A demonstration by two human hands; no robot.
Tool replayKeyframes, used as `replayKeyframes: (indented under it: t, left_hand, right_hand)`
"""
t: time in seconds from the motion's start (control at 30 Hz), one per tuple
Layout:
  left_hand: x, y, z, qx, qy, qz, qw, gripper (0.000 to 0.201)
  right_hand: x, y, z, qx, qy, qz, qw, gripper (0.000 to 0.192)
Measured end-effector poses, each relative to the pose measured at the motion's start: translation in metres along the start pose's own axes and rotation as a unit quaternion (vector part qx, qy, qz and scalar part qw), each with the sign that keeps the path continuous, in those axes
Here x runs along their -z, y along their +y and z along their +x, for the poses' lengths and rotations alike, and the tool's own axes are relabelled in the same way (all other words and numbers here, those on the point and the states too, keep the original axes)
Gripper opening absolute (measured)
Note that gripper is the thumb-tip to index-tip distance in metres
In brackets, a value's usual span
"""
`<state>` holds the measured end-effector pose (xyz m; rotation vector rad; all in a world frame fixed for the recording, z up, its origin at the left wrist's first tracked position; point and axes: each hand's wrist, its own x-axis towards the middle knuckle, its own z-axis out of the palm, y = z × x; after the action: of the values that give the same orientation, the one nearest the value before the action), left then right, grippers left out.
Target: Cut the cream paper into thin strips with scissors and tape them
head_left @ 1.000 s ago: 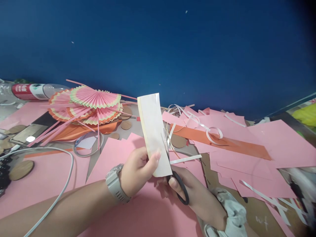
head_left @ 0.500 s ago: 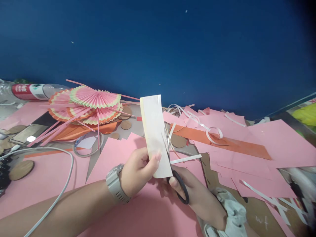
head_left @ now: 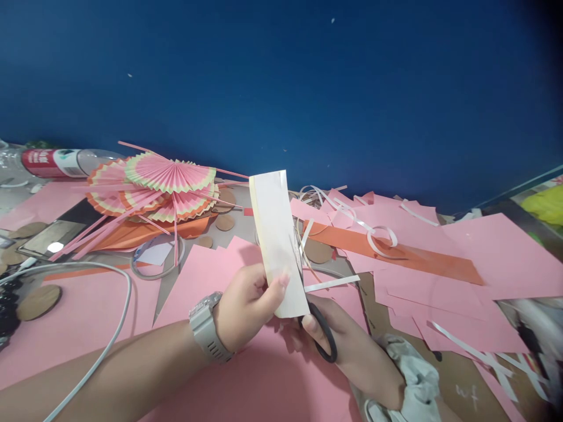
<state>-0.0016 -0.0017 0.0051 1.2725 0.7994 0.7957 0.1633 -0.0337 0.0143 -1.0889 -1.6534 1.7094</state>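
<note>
My left hand (head_left: 250, 302), with a grey watch on its wrist, pinches the lower part of a pale cream paper strip (head_left: 278, 234), thumb on the front face. The strip stands nearly upright. My right hand (head_left: 338, 334) is closed around a pair of scissors (head_left: 325, 337) with black handles. Their blades lie along the strip's right edge, mostly hidden behind the paper. A narrow white offcut (head_left: 332, 283) sticks out to the right beside the blades. Pink paper (head_left: 259, 375) lies beneath both hands.
Pink and yellow folded paper fans (head_left: 171, 176) rest at the back left, near a plastic bottle (head_left: 57, 163). A white cable (head_left: 125, 305) crosses my left forearm. To the right are pink sheets (head_left: 417, 234), an orange strip (head_left: 417, 258) and white paper curls (head_left: 382, 240). A blue wall (head_left: 281, 88) stands behind.
The lower end of the paper strip has shifted very slightly to the right with my left hand. My right hand and the scissors look almost still.
</note>
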Motion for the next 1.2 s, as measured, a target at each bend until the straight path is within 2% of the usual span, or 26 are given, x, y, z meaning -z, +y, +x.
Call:
replayKeyframes:
  t: [0.47,0.6,0.97,1.2]
  left_hand:
    - [-0.002,0.000,0.000,0.001,-0.024,-0.033,0.999,0.044]
    - [-0.003,0.001,0.000,0.001,-0.049,-0.032,0.998,0.043]
    - [-0.001,-0.001,-0.003,0.024,-0.053,-0.022,0.998,0.043]
    - [-0.001,0.000,-0.002,0.010,-0.053,-0.012,0.998,0.044]
  right_hand:
    - [0.002,0.002,0.000,0.006,-0.016,0.035,0.999,0.054]
    - [0.002,0.002,0.000,0.010,-0.024,0.054,0.998,0.057]
    - [0.002,-0.005,-0.001,0.000,-0.014,-0.001,1.000,0.050]
    - [0.001,-0.008,-0.002,-0.004,-0.001,-0.022,1.000,0.053]
